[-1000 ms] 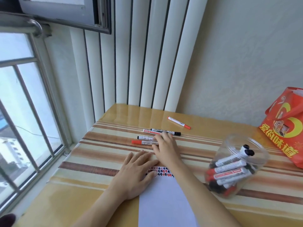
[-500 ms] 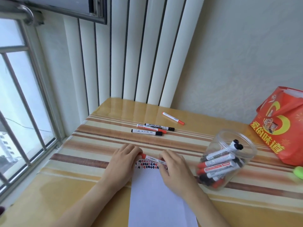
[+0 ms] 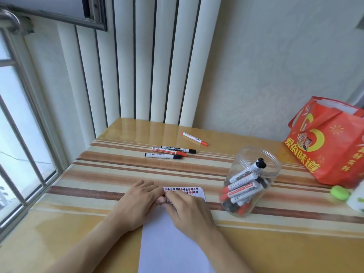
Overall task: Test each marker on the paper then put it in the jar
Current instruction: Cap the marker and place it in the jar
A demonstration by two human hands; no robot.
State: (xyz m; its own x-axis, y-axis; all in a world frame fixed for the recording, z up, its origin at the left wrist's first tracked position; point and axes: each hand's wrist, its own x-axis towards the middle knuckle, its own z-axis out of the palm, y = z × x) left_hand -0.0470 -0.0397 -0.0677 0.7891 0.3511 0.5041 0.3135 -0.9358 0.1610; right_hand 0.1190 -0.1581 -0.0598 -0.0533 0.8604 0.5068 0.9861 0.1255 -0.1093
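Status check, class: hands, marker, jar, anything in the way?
Left hand and right hand meet over paper; marker between them hidden. Jar open, part filled. Four markers wait beyond. Nothing blocking.

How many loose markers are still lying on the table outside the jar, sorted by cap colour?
Black-capped markers: 2
Red-capped markers: 2
Total: 4 loose on the table. Any marker under the hands is hidden and not counted, nor are those in the jar.
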